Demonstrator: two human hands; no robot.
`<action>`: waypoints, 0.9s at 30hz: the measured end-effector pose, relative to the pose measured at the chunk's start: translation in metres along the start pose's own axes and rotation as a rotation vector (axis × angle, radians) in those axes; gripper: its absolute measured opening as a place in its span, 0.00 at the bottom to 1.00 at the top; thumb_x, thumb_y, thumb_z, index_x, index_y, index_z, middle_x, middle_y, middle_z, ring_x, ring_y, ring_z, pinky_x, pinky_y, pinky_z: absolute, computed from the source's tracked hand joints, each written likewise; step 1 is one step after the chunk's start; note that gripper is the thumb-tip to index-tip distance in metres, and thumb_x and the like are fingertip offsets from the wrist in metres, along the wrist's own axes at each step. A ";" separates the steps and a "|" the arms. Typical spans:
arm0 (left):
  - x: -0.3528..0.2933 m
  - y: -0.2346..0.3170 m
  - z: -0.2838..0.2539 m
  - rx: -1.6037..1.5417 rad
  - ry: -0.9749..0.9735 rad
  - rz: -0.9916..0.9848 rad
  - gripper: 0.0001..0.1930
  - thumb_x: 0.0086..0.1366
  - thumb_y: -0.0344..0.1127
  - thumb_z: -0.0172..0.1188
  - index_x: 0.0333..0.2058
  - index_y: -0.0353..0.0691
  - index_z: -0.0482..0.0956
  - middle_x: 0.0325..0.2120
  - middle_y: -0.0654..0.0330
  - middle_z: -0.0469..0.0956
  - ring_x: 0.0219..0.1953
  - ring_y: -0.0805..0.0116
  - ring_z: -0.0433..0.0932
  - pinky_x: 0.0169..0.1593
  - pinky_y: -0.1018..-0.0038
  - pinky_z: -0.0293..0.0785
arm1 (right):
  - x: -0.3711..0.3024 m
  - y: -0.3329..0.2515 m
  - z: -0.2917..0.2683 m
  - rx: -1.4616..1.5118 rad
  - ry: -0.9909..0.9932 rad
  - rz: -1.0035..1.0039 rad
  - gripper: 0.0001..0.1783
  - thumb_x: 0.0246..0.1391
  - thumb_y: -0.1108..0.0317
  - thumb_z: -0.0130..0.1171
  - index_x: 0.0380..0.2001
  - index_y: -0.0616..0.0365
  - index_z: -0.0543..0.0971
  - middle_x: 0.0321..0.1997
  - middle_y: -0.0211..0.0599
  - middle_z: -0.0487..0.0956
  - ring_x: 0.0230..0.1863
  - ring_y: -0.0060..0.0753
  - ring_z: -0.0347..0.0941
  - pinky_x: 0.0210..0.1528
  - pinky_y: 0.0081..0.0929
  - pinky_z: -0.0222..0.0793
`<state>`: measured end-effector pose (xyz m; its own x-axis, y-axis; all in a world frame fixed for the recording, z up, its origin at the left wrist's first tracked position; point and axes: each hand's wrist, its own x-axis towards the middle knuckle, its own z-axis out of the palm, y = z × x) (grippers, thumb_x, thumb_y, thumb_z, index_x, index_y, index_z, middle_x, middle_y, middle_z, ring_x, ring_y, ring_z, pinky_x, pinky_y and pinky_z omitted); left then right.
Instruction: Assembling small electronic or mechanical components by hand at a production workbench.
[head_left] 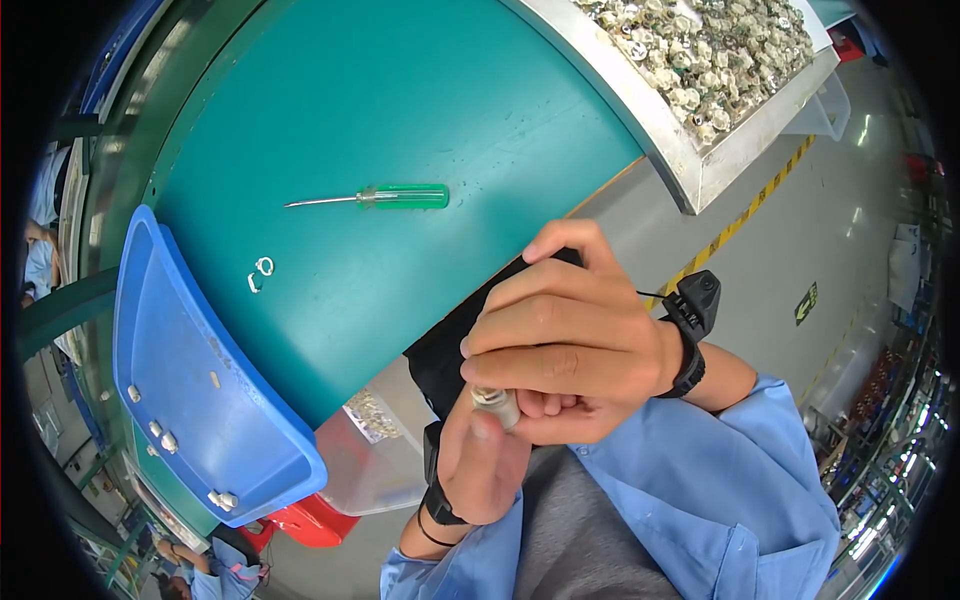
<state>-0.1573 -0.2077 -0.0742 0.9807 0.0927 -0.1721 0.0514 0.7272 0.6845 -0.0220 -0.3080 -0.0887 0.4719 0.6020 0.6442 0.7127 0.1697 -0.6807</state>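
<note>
A blue tray (185,330) sits at lower left. Just below centre, the left hand (487,468) grips a small whitish part (497,408); the right hand (565,345) curls over it, its grip hidden. Two-handed manipulation seems underway, next probably calling for steady support.

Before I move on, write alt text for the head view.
The left hand grips a small cylindrical part, the right hand bent over it, beside a green table. The table holds a green-handled screwdriver and two white pieces; a blue tray of pale pieces is at left, a metal tray of parts at upper right.
</note>
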 end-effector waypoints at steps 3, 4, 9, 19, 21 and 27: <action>0.000 0.002 0.004 -0.012 0.048 -0.034 0.24 0.76 0.53 0.38 0.46 0.34 0.67 0.43 0.58 0.67 0.46 0.68 0.67 0.51 0.72 0.64 | -0.003 0.003 0.003 -0.037 -0.018 -0.059 0.08 0.44 0.68 0.65 0.31 0.55 0.84 0.36 0.32 0.83 0.35 0.33 0.79 0.50 0.41 0.60; -0.001 0.000 0.004 -0.022 0.080 -0.039 0.23 0.76 0.53 0.38 0.46 0.34 0.67 0.42 0.59 0.67 0.46 0.69 0.66 0.52 0.73 0.63 | -0.004 0.004 0.003 -0.036 -0.019 -0.058 0.08 0.44 0.68 0.65 0.31 0.55 0.84 0.36 0.32 0.83 0.35 0.33 0.79 0.50 0.41 0.60; -0.003 -0.001 0.012 -0.091 0.237 -0.032 0.22 0.76 0.52 0.39 0.45 0.36 0.66 0.39 0.62 0.65 0.44 0.73 0.64 0.51 0.75 0.61 | -0.006 0.003 0.010 0.003 -0.050 -0.087 0.07 0.45 0.69 0.64 0.31 0.55 0.83 0.35 0.32 0.83 0.35 0.33 0.79 0.49 0.41 0.62; -0.003 -0.002 0.006 0.000 0.212 -0.016 0.23 0.76 0.54 0.38 0.44 0.36 0.66 0.39 0.60 0.66 0.44 0.71 0.65 0.51 0.74 0.62 | -0.007 0.009 0.012 0.037 -0.022 -0.088 0.08 0.44 0.71 0.63 0.32 0.55 0.83 0.35 0.31 0.82 0.35 0.34 0.79 0.50 0.40 0.63; 0.001 0.001 0.005 -0.075 0.126 -0.031 0.24 0.76 0.56 0.37 0.42 0.36 0.67 0.39 0.58 0.66 0.46 0.69 0.66 0.53 0.72 0.62 | -0.005 0.006 0.010 0.061 -0.021 -0.047 0.09 0.43 0.70 0.63 0.32 0.54 0.83 0.35 0.31 0.82 0.35 0.34 0.79 0.50 0.40 0.62; 0.002 -0.001 0.003 -0.078 0.003 0.023 0.22 0.76 0.53 0.34 0.43 0.41 0.68 0.37 0.63 0.67 0.43 0.68 0.67 0.51 0.65 0.67 | 0.000 0.001 0.010 0.107 0.010 0.017 0.12 0.40 0.67 0.67 0.33 0.53 0.84 0.36 0.31 0.82 0.36 0.35 0.80 0.51 0.42 0.60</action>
<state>-0.1553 -0.2101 -0.0726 0.9809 0.1116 -0.1593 0.0143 0.7755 0.6312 -0.0267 -0.3001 -0.0930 0.4892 0.5979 0.6350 0.6449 0.2422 -0.7249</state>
